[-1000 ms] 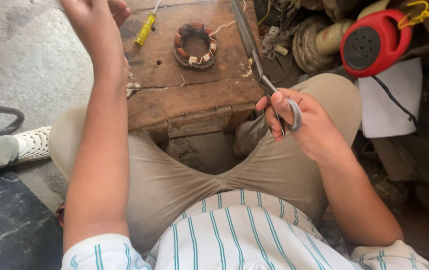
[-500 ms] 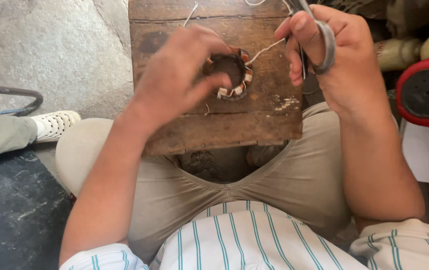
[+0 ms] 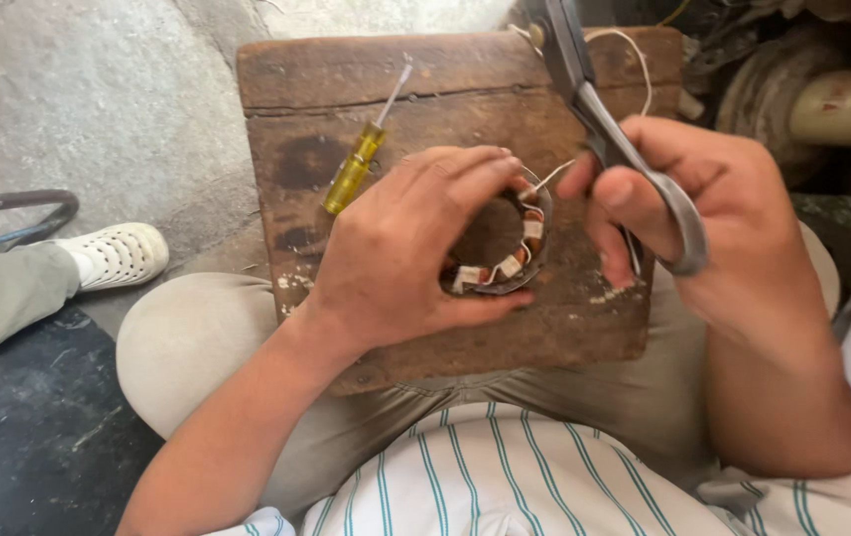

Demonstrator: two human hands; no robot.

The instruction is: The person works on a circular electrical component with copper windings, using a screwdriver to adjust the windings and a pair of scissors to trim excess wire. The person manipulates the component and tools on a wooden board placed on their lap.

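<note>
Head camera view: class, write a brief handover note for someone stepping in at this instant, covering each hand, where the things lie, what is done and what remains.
Left hand: fingers curled over the ring-shaped motor stator, pressing it on the wooden board.
Right hand: grips grey scissors, blades pointing away; its fingertips pinch a thin white string running from the stator.
Yellow-handled screwdriver lies unused on the board, left of the stator. The board rests across the person's lap.
Done: stator steadied, string pulled taut.
Left: the string is uncut; the stator's windings are partly hidden by the hand, so their state cannot be judged.
</note>
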